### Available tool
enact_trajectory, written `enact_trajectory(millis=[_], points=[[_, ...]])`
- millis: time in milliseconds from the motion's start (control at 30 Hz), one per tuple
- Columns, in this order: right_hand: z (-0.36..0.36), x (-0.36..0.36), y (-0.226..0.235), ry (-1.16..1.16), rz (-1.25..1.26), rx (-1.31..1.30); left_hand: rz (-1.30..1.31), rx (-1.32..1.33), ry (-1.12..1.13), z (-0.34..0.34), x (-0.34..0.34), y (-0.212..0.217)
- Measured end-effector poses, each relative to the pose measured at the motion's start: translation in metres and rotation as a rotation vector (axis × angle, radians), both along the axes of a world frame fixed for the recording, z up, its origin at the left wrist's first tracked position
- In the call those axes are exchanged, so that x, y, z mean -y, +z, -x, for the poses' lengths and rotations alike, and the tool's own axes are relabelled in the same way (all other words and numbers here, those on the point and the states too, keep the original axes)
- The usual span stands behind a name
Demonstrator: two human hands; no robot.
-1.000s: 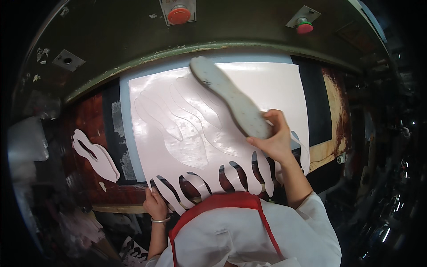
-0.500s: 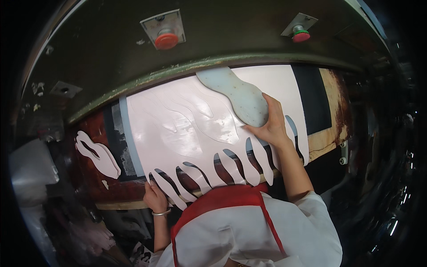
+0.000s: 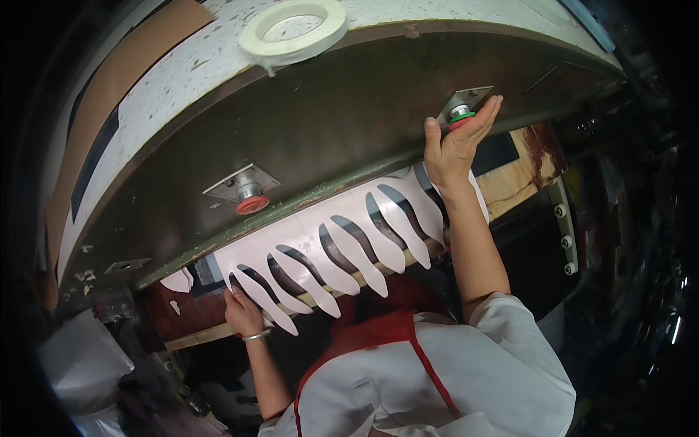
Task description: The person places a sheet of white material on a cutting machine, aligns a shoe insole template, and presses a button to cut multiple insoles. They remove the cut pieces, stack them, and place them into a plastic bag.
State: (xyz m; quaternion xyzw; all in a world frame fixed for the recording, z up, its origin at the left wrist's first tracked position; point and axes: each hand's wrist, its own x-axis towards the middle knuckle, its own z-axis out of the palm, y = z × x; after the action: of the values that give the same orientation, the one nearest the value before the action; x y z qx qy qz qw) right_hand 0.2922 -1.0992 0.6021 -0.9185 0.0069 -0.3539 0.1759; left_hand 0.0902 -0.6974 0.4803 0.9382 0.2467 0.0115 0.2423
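A pale pink sheet [image 3: 298,237] lies on the press bed, its near edge cut into several wavy strips that overhang the front. My left hand [image 3: 244,312] pinches the sheet's near-left corner. Up at the right, my right hand [image 3: 457,149] has its fingers stretched out and the thumb apart. Its palm is against a push button [image 3: 460,118] with a green ring and red cap, on the dark green press head [image 3: 349,109]. The head covers the far part of the sheet, and the pale blue wavy block there is hidden.
Another red push button [image 3: 252,202] juts from the press head, left of centre. A roll of white tape [image 3: 293,33] rests on the speckled top. Cut pink pieces [image 3: 177,280] lie at the bed's left, partly covered by the head. Clear plastic [image 3: 87,357] hangs at lower left.
My right hand has let go of the pale blue block and moved up to the button. My view has shifted, and the press head now hides more of the sheet. My left hand keeps the corner.
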Motion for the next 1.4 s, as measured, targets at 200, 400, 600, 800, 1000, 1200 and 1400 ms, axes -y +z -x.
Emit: enact_trajectory(millis=[200,400,600,800,1000,1200,1400], points=[[0.026,0.044,-0.002,-0.074,0.138,-0.168,0.119,0.03,0.023,-0.005,0.003,0.017],[0.102,0.118,-0.041,-0.362,-0.491,-0.687,0.194,0.059,0.06,0.009,0.001,0.017],[0.147,0.127,-0.04,-0.165,-0.367,-0.665,0.226,0.163,0.051,0.032,-0.002,0.01],[0.162,0.081,-0.007,-0.205,-0.076,-0.34,0.453,0.125,0.104,0.071,-0.008,0.003],[0.176,-0.025,-0.056,0.177,0.094,-0.51,0.254,-0.118,-0.07,0.107,-0.021,-0.026],[0.236,-0.02,-0.026,0.084,-0.138,-0.651,0.573,0.058,0.027,0.195,-0.017,-0.002],[0.247,0.036,0.006,0.089,-0.752,-0.816,0.494,-0.018,-0.09,0.238,-0.02,0.015]])
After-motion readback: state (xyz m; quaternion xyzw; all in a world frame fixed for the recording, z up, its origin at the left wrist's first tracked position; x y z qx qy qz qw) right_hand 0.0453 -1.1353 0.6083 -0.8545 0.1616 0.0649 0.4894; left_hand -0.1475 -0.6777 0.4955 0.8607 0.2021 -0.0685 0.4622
